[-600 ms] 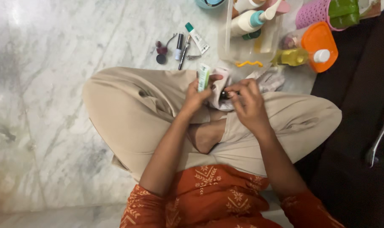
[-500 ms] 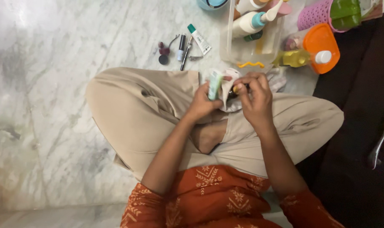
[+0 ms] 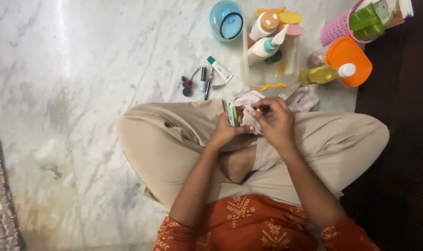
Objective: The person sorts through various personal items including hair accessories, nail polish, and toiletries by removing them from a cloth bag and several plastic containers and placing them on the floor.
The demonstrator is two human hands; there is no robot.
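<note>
Both hands have drawn closer over the lap than a moment ago. The left hand (image 3: pixel 225 131) now grips the small green-and-white tube (image 3: pixel 231 114) edge-on, against the crumpled pale cloth (image 3: pixel 247 101). The right hand (image 3: pixel 275 122) pinches a small dark item (image 3: pixel 262 109), working it into the cloth; wiping looks underway.

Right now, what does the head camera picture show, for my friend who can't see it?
A person sits cross-legged on a marble floor, left hand holding a small green tube and right hand pinching a small dark object in a pale cloth. Ahead lie small cosmetics and a clear bin of bottles.
</note>
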